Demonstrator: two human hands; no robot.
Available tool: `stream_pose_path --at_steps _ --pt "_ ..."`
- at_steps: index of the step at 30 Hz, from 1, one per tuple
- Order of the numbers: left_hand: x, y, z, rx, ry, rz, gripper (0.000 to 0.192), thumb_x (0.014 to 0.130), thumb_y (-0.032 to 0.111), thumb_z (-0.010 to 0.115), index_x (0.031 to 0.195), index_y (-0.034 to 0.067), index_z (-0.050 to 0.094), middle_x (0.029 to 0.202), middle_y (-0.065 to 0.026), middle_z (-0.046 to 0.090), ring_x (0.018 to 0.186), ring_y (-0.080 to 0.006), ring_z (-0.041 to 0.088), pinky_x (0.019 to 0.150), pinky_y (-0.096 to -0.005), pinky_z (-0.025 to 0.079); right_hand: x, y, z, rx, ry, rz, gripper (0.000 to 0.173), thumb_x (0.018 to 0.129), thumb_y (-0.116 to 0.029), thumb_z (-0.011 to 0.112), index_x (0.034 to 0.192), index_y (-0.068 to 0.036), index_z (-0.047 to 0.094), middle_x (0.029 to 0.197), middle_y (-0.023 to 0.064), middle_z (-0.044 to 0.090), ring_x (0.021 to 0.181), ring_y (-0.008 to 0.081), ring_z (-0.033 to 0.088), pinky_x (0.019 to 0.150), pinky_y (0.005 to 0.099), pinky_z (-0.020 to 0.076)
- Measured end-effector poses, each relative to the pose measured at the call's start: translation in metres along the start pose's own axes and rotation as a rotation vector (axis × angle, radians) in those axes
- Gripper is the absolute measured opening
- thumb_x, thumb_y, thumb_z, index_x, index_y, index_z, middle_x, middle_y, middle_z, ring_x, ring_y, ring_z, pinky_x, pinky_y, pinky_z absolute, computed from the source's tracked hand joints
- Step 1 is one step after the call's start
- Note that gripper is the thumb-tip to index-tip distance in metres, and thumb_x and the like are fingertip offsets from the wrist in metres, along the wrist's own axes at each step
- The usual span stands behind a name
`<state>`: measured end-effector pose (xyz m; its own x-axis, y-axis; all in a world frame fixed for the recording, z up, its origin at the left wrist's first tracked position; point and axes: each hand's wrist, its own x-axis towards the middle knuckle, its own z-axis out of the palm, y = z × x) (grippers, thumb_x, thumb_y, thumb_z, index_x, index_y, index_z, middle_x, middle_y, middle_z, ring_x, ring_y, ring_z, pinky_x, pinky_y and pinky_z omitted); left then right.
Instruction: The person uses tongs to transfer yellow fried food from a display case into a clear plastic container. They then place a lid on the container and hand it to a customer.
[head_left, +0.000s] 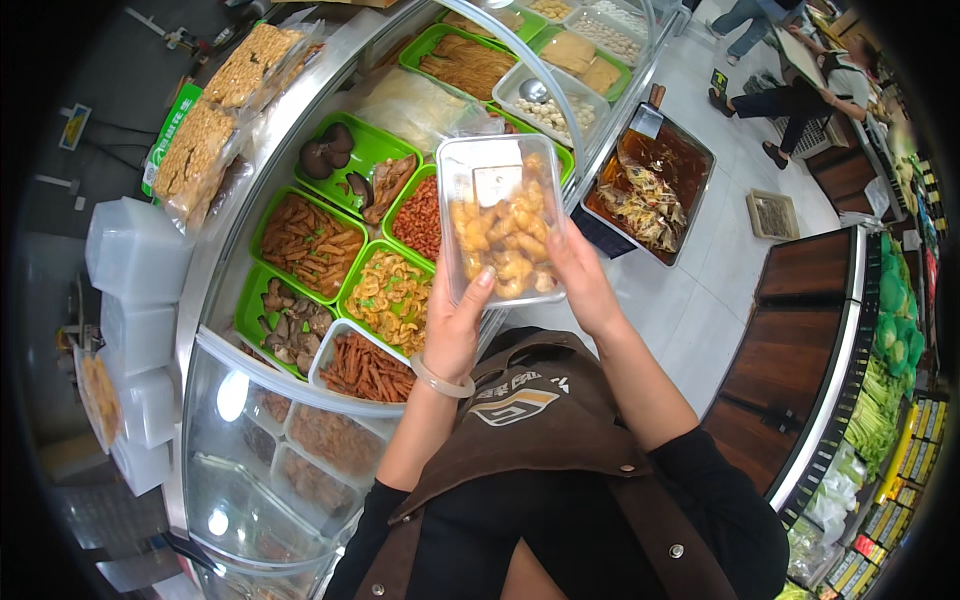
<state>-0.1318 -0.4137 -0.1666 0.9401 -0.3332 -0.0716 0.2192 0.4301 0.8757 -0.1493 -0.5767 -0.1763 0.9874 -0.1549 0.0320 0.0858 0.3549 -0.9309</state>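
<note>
A clear plastic box (501, 225) of yellowish cooked pieces, perhaps chicken feet, is held up in front of me. A white label bearing print is stuck on its lid. My left hand (457, 322) grips the near left corner, thumb on the lid, a pale bangle at the wrist. On the right side, my right hand (585, 274) holds the edge. Behind the box, green trays stand in the display case: red peanuts (417, 219), yellow curled pieces (390, 292), brown strips (311, 244) and dark sliced meat (294, 322). A white tray holds reddish-brown sticks (367, 367).
A curved glass cover (262, 465) encloses the case's near end. Stacked plastic containers (139, 255) and peanut brittle (247, 67) line its left ledge. At right, a metal tray (697, 202) holds a fish dish in dark sauce. A person (795, 105) and vegetable shelves (870, 420) lie beyond.
</note>
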Motion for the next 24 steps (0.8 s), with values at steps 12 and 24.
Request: stream_pose_path --at_steps 12,24 --pt "-0.011 0.004 -0.003 -0.114 0.051 0.088 0.071 0.105 0.016 0.057 0.162 0.003 0.018 0.161 -0.0128 0.034 0.148 -0.0231 0.035 0.122 -0.0387 0.030 -0.013 0.010 0.009 -0.086 -0.102 -0.069 0.073 0.101 -0.021 0.062 0.159 0.005 0.027 0.158 0.0131 0.039 0.144 0.0202 0.040 0.119 0.0362 0.0312" --pt "-0.007 0.005 -0.026 0.373 0.248 0.285 0.047 0.114 0.029 0.036 0.147 -0.003 0.044 0.141 -0.0126 0.056 0.129 -0.0192 0.052 0.111 -0.0338 0.039 -0.046 0.029 0.015 -0.113 -0.144 -0.068 0.075 0.104 -0.030 0.058 0.161 0.002 0.021 0.161 0.0162 0.032 0.147 0.0252 0.035 0.120 0.0396 0.0291"
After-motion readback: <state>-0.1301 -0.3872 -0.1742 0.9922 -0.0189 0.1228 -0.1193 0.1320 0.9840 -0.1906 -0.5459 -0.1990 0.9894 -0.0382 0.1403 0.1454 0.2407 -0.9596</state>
